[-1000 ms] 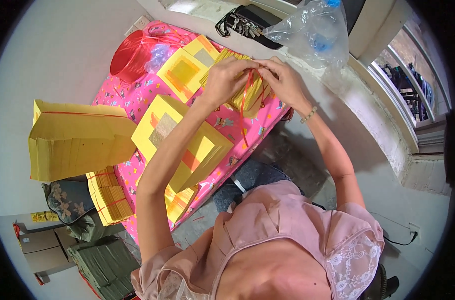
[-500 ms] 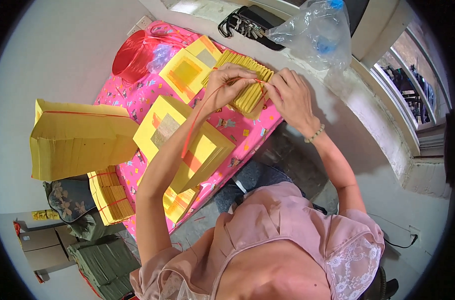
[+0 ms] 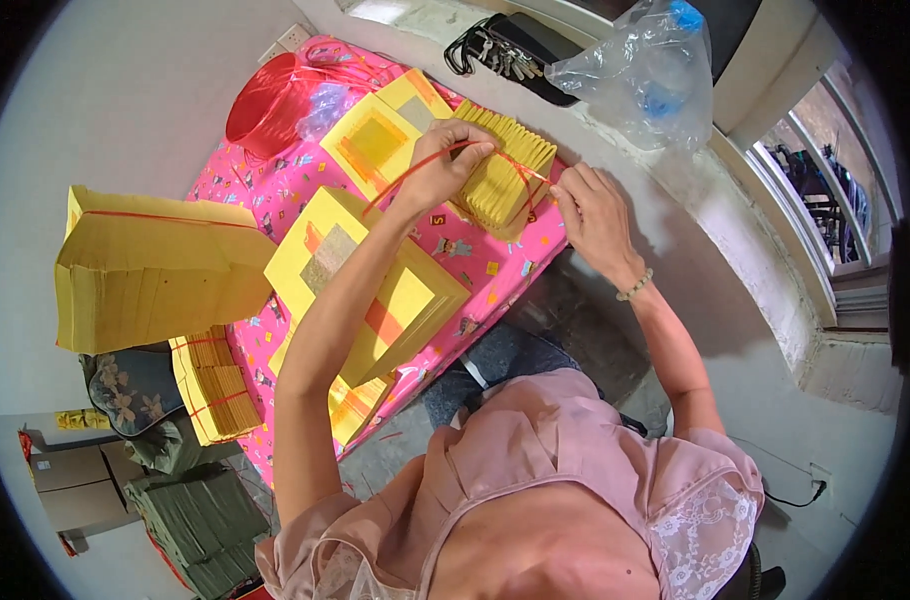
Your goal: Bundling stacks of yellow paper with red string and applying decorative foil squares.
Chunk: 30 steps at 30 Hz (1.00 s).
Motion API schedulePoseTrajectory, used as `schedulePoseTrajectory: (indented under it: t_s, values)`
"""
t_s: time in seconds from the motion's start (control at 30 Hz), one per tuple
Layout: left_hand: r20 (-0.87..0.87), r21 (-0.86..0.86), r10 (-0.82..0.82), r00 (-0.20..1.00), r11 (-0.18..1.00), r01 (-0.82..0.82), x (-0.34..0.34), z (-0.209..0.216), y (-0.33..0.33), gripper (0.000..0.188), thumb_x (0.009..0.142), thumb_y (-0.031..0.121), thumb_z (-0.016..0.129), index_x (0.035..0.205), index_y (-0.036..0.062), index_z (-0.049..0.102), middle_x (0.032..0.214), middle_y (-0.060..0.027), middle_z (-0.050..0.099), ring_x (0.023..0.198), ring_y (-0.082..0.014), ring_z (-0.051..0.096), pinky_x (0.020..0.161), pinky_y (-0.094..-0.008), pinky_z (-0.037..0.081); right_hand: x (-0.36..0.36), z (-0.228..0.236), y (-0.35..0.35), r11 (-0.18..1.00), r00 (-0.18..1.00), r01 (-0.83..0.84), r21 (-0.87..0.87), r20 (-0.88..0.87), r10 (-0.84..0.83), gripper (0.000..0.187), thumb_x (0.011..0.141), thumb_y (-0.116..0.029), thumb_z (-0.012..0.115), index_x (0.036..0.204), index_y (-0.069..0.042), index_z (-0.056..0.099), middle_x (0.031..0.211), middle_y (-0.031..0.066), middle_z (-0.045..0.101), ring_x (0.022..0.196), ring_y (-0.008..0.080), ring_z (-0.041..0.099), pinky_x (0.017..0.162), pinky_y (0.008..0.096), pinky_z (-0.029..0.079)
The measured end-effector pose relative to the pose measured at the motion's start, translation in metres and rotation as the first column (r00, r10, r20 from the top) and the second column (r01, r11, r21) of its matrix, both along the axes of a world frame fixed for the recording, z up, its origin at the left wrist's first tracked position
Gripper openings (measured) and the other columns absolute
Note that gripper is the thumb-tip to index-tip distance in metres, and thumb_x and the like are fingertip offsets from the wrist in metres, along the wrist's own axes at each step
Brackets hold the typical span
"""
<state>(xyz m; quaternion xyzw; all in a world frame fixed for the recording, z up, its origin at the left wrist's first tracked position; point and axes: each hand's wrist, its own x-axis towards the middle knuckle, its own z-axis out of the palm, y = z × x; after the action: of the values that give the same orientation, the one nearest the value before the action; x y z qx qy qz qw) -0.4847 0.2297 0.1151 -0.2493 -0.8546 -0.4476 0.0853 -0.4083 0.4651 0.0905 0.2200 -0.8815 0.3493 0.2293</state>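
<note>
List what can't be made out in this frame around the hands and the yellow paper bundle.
- Head view: the left hand covers the near end of the yellow paper bundle, so the red string's crossing there is hidden.
- Right hand: fingertips too small to show whether they pinch the string.
- Plastic bag: contents blurred by crinkled film.
- Key bunch: too small to count.

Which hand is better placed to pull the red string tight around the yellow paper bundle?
Right. The right hand pinches the red string at the bundle's near edge, free to pull away; the left hand lies on top, pressing the stack down.
</note>
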Motion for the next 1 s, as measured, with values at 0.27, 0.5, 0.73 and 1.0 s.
schedulePoseTrajectory:
  t_s: [0.27,0.5,0.73,1.0]
  values:
    - [-0.094,-0.116,0.121,0.988,0.985,-0.131,-0.001,-0.003,-0.015,0.01,0.083,0.016,0.074,0.087,0.0072,0.076,0.098,-0.0086,0.069,0.1,-0.0239,0.056,0.091,-0.0384,0.043,0.001,-0.02,0.003,0.996,0.994,0.008,-0.09,0.106,0.002,0.015,0.092,-0.013,0.06,0.087,-0.002,0.051,0.081,0.0158,0.05,0.079,0.0377,0.054,0.066,0.0445,0.043]
    - [-0.027,0.038,-0.089,0.996,0.995,0.09,0.001,0.014,0.009,0.013,0.089,0.014,0.067,0.091,0.0025,0.073,0.09,-0.0104,0.072,0.082,-0.0219,0.068,0.077,-0.0327,0.051,-0.016,-0.056,-0.004,0.927,0.938,-0.038,-0.373,0.306,0.161,0.016,0.097,-0.012,0.055,0.088,0.001,0.05,0.079,0.0131,0.047,0.073,0.0273,0.05,0.068,0.0373,0.042]
    - [0.298,0.348,-0.361,0.884,0.903,0.251,0.004,0.009,0.045,0.018,0.1,0.008,0.052,0.103,-0.0013,0.067,0.077,-0.0047,0.066,0.072,-0.0096,0.063,0.069,-0.0252,0.051,-0.016,-0.063,-0.012,0.902,0.935,-0.086,-0.423,0.279,0.22,0.015,0.098,-0.01,0.052,0.09,0.001,0.049,0.081,0.0128,0.048,0.078,0.0274,0.051,0.075,0.0356,0.042]
    - [0.222,0.284,-0.298,0.928,0.931,0.23,0.004,0.015,0.038,0.022,0.103,0.013,0.051,0.107,-0.003,0.065,0.078,-0.0027,0.065,0.074,-0.0083,0.062,0.069,-0.0255,0.051,-0.011,-0.049,0.001,0.931,0.935,-0.026,-0.364,0.321,0.152,0.015,0.098,-0.009,0.053,0.088,0.002,0.051,0.076,0.0108,0.054,0.071,0.021,0.056,0.07,0.0311,0.046]
